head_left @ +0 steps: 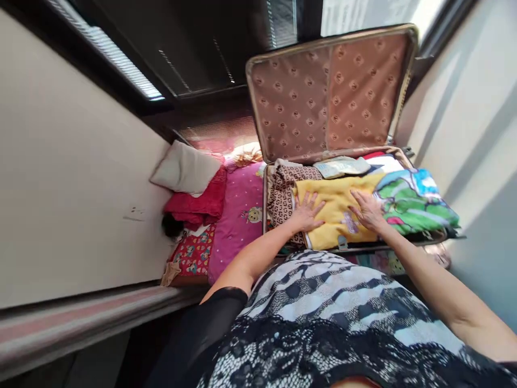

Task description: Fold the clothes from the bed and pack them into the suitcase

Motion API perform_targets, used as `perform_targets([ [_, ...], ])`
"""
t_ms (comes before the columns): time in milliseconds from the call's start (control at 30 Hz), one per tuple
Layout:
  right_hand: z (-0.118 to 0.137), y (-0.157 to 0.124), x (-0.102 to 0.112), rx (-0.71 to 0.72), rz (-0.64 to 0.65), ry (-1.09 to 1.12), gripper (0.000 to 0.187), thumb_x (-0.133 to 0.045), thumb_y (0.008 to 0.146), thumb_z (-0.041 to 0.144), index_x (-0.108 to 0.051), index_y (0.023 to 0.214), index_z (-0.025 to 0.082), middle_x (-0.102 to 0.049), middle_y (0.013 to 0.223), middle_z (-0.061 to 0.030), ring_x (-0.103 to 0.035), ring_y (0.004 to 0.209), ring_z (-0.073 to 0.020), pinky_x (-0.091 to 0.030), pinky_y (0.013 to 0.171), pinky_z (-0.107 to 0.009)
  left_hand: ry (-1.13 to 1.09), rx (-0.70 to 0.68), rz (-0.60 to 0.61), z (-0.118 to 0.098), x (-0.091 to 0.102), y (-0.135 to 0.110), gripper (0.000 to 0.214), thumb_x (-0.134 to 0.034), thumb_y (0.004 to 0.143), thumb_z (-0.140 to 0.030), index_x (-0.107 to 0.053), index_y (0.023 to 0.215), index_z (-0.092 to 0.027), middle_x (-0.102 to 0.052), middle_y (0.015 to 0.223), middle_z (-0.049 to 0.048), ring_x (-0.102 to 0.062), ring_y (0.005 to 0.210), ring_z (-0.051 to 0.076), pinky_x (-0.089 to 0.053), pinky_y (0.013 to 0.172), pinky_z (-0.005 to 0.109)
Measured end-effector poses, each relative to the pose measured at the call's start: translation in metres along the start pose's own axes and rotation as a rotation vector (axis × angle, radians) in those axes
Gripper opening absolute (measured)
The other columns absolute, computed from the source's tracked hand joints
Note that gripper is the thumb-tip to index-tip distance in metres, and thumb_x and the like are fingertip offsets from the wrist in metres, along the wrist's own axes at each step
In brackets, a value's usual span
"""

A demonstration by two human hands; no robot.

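Both left hand [309, 211] and right hand [367, 210] rest flat, fingers spread, on the yellow blanket [337, 200], whose length runs left-to-right.

Both hands flat — left hand [307, 213], right hand [367, 210] — on yellow blanket [337, 202] in suitcase [331, 91].

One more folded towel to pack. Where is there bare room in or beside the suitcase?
The suitcase is full edge to edge: brown patterned cloth, yellow blanket under the left hand and right hand, green printed cloth overhanging its right rim. The bare patch is the pink sheet, between the suitcase's left wall and the red cushion.
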State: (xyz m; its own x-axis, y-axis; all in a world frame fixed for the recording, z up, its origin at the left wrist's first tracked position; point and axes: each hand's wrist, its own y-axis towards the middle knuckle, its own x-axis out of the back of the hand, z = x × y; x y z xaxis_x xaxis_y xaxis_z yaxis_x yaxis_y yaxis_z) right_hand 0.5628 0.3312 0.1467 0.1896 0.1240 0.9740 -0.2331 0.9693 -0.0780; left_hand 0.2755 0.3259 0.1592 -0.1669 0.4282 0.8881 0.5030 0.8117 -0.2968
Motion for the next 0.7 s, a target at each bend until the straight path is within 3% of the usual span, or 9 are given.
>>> perform_targets([
  [100,-0.012,-0.043,0.008,-0.050,-0.144,0.155,0.050,-0.038,0.109,0.044,-0.076,0.126,0.016,-0.074,0.118,-0.0201,-0.067,0.112,-0.0331,-0.052,0.099,-0.045,0.127,0.010,0.013,0.004,-0.010,0.008,0.085,-0.054,0.103,-0.063,-0.027,0.177,-0.029,-0.004,0.186,0.0127,0.007,0.170,0.044,0.003,0.129,0.078],
  [167,-0.019,-0.078,0.006,-0.027,-0.103,0.228,0.046,-0.043,0.108,0.045,-0.078,0.102,0.017,-0.075,0.096,-0.0153,-0.068,0.090,-0.0273,-0.051,0.084,-0.038,0.154,0.017,0.017,0.005,-0.015,0.011,0.084,-0.050,0.104,-0.065,-0.026,0.177,-0.031,-0.004,0.186,0.0115,0.009,0.170,0.044,0.002,0.128,0.079],
  [233,-0.022,-0.108,-0.002,0.021,-0.006,0.271,0.044,-0.047,0.108,0.045,-0.077,0.092,0.019,-0.074,0.091,-0.0123,-0.066,0.084,-0.0239,-0.048,0.079,-0.035,0.174,0.024,0.029,0.006,-0.017,0.013,0.084,-0.048,0.104,-0.066,-0.024,0.177,-0.031,-0.003,0.186,0.0108,0.010,0.170,0.044,0.002,0.128,0.079],
  [300,-0.017,-0.127,-0.012,0.049,0.049,0.249,0.040,-0.051,0.107,0.045,-0.080,0.098,0.019,-0.077,0.102,-0.0128,-0.067,0.094,-0.0255,-0.045,0.083,-0.036,0.191,0.027,0.041,0.005,-0.016,0.013,0.085,-0.048,0.104,-0.067,-0.022,0.178,-0.031,0.000,0.186,0.0107,0.010,0.170,0.044,0.003,0.128,0.078],
  [433,0.016,-0.133,-0.034,0.034,0.076,0.154,0.039,-0.057,0.107,0.050,-0.081,0.118,0.020,-0.076,0.119,-0.0145,-0.061,0.115,-0.0315,-0.038,0.095,-0.043,0.236,0.035,0.059,0.006,-0.014,0.012,0.087,-0.046,0.105,-0.068,-0.020,0.178,-0.030,0.004,0.186,0.0118,0.010,0.170,0.046,-0.002,0.128,0.079],
  [567,0.053,-0.120,-0.054,-0.052,0.139,0.181,0.043,-0.059,0.108,0.054,-0.078,0.114,0.016,-0.076,0.118,-0.0177,-0.061,0.116,-0.0336,-0.035,0.097,-0.043,0.304,0.050,0.051,0.008,-0.017,0.015,0.085,-0.042,0.106,-0.068,-0.020,0.178,-0.030,0.004,0.186,0.0124,0.009,0.170,0.047,-0.007,0.127,0.081],
  [700,0.067,-0.113,-0.069,-0.176,0.104,0.297,0.036,-0.068,0.105,0.049,-0.074,0.110,0.014,-0.074,0.115,-0.0199,-0.064,0.109,-0.0326,-0.036,0.095,-0.041,0.326,0.064,0.058,0.009,-0.020,0.018,0.086,-0.045,0.106,-0.066,-0.018,0.178,-0.028,0.007,0.186,0.0136,0.010,0.170,0.046,-0.006,0.127,0.082],
])
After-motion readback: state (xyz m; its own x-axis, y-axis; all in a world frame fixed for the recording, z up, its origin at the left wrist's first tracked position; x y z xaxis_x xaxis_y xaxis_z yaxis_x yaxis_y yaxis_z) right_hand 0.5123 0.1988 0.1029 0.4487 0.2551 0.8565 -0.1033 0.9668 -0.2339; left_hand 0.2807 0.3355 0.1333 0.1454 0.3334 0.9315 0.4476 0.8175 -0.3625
